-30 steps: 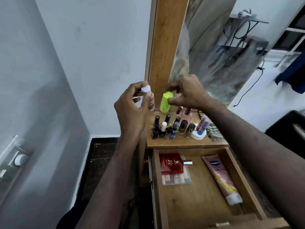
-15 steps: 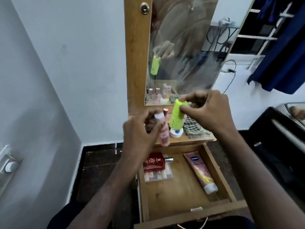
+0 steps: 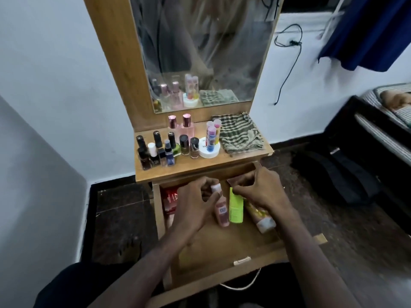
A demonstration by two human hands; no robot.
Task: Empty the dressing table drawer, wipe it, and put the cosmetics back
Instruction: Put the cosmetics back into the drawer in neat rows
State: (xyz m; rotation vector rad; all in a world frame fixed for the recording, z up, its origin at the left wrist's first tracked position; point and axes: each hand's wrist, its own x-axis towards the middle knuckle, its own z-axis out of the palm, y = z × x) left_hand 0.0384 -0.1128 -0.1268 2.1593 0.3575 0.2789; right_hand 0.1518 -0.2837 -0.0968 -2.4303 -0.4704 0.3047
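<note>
Both bottles have come down into the open drawer (image 3: 222, 252): left hand (image 3: 195, 205) pinches the pink bottle (image 3: 221, 210), right hand (image 3: 260, 192) pinches the green bottle (image 3: 236, 207), side by side.

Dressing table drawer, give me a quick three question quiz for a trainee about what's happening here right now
1. True or false: the left hand holds the pink bottle over the open drawer.
2. Which hand pinches the green bottle? A: left hand. B: right hand.
3. Fill in: the checked cloth lies on the ____ of the table.

Key: 1 true; 2 B; 3 top.
</note>
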